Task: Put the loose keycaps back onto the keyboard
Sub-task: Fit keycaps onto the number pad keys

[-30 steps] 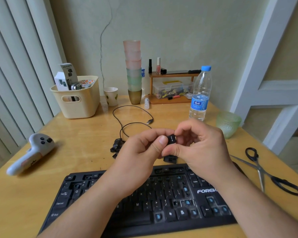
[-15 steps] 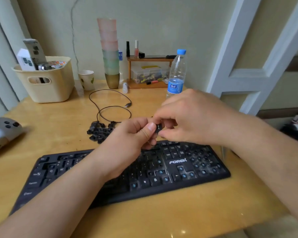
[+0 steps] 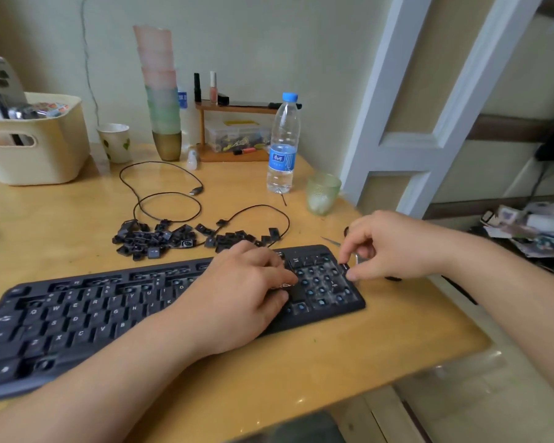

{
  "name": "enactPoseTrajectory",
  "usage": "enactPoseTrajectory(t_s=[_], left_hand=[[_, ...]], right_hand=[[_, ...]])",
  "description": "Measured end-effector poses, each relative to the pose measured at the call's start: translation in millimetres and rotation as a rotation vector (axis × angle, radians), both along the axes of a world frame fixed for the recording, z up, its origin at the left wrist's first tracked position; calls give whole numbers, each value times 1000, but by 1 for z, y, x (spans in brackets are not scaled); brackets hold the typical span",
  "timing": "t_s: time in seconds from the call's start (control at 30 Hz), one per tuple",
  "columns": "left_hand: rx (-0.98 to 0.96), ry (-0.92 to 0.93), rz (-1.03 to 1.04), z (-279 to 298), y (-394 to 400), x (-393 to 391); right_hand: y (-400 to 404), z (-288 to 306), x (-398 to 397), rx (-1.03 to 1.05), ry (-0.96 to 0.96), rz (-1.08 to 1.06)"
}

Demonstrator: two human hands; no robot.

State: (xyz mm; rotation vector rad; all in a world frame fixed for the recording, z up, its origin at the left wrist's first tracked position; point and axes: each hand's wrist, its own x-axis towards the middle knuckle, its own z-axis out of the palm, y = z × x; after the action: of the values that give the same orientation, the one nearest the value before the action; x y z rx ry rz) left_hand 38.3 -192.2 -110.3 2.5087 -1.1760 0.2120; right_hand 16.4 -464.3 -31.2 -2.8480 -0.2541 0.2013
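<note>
We see the wooden tabletop [image 3: 301, 372] carrying the black plastic keyboard [image 3: 87, 314] beneath both hands. Our left hand [image 3: 237, 295] rests on its right-centre section, fingers loosely curled, gripping nothing. Our right hand [image 3: 394, 247] pinches a small black keycap [image 3: 344, 267] at the number pad's right edge. The pile of loose black keycaps [image 3: 173, 239] lies just beyond the left hand.

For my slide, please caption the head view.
Right hand pinches a keycap at the keyboard edge.
</note>
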Motion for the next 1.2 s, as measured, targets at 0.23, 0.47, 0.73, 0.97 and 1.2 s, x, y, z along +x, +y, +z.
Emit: enactPoseTrajectory(t_s=[0.23,0.47,0.73,0.97,1.2], left_hand=[[164,-57,-28,1,-5,-5],[165,-40,-40,0,-5,-4],[151,-36,-46,-2,-5,-2],[161,-45,-46,-4,-4,-2],[160,-41,-47,-4,-5,-2]], right_hand=[[19,-22,15,-54,101,66],[23,-19,20,-20,174,87],[31,-16,19,-167,158,109],[34,-18,22,-115,183,54],[31,-24,28,-42,209,0]])
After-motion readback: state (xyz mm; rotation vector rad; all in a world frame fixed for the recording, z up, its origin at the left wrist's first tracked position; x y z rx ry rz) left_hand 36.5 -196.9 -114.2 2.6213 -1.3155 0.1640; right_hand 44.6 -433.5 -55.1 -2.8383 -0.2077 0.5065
